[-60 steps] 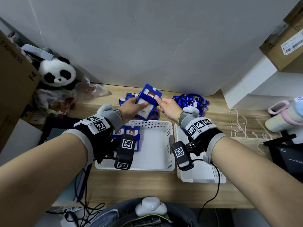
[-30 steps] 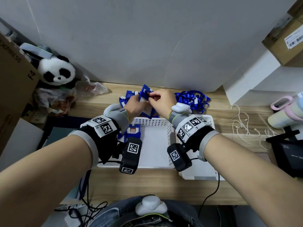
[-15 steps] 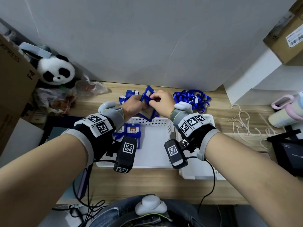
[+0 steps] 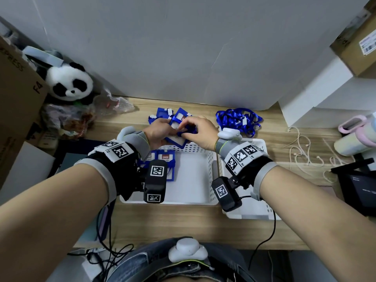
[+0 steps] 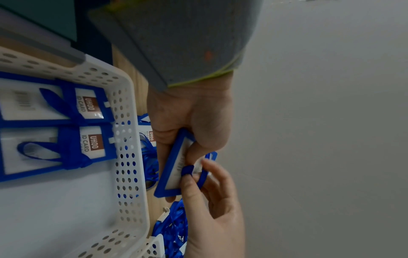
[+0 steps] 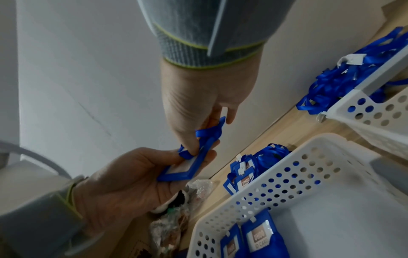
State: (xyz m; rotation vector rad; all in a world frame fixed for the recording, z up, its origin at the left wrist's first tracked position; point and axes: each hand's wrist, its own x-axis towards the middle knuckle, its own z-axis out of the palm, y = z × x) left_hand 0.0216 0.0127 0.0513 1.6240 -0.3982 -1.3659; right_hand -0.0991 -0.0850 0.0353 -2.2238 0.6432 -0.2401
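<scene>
My left hand (image 4: 162, 130) grips a blue ID card holder (image 4: 176, 139) by its edge, just above the far wall of the left white basket (image 4: 195, 148). My right hand (image 4: 190, 132) pinches a blue lanyard ribbon (image 6: 205, 134) against the holder's top. The left wrist view shows the holder (image 5: 174, 167) edge-on, with the ribbon loop (image 5: 187, 170) under my right fingertips. Two finished holders (image 4: 164, 159) with lanyards lie in the basket's back left corner. My hands partly hide the held holder in the head view.
Loose blue holders (image 4: 160, 113) and a heap of blue lanyards (image 4: 238, 119) lie on the wooden desk behind the baskets. A second white basket (image 4: 254, 215) stands to the right. A panda toy (image 4: 69, 82), a cardboard box (image 4: 14, 98), white cords (image 4: 301, 151), a bottle (image 4: 354, 135) and a black device (image 4: 360, 188) line the sides.
My right hand went from pointing at the holder's top to pinching the blue ribbon there. Both hands have closed together and tilted the holder.
</scene>
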